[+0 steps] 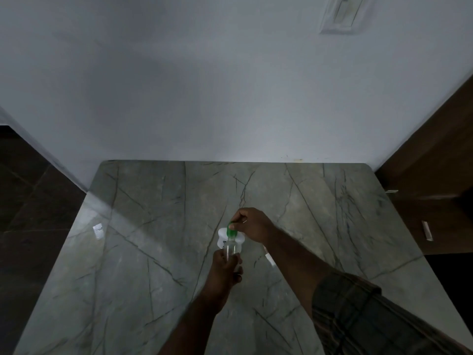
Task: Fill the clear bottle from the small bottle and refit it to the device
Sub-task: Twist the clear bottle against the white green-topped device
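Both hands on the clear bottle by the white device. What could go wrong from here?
1. Right hand pinches the green top with fingertips only: it may slip or seat crooked.
2. Left hand grips the clear bottle above the glossy table; any contents could spill, level not visible.
3. Neither hand visibly steadies the white device: twisting might shove it.

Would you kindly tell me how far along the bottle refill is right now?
Done: nothing clearly; the clear plastic bottle shows no readable fill level. In hand: the left hand grips that bottle while the right hand pinches its green top, close against the white plastic device. Left: probably filling and refitting; whether bottle and device are joined is unclear.
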Motion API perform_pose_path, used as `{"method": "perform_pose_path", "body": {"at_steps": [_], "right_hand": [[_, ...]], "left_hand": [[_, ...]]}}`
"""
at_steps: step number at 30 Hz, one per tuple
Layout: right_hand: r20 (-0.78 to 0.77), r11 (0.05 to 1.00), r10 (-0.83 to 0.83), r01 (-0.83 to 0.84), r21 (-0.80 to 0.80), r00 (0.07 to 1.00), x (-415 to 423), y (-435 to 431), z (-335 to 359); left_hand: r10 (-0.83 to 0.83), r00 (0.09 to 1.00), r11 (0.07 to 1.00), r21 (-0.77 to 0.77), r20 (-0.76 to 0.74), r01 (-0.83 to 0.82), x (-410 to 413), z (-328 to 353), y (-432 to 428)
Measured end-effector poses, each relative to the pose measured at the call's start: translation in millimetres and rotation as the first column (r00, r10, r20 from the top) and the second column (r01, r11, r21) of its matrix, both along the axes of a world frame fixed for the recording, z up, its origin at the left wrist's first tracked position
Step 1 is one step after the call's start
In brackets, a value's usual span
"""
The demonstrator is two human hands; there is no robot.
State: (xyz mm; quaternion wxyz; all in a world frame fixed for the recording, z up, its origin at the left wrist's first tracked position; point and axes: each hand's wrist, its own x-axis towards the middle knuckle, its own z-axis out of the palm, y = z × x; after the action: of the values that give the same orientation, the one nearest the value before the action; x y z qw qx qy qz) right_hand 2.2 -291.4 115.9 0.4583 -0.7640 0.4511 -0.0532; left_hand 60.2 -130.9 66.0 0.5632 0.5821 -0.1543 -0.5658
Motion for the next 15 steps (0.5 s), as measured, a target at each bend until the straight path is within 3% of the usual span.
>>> {"method": "perform_pose_path", "body": {"at_steps": [8,15], "right_hand": [[-0.062,0.998,0.044,-0.046,-0.031,0.997,0.9,0.0,-2.7],[-0.065,0.994,0.085,-0.089,-0.062,0.994,-0.4,-1.5,-3.6]], "left_hand": [[0.008,0.979,0.996,0.081,0.204,-0.025,-3.3,-16.2,2.4],[0.103,0.975,0.993,0.043,0.196,-0.114,-0.1,-17.0,0.6]]}}
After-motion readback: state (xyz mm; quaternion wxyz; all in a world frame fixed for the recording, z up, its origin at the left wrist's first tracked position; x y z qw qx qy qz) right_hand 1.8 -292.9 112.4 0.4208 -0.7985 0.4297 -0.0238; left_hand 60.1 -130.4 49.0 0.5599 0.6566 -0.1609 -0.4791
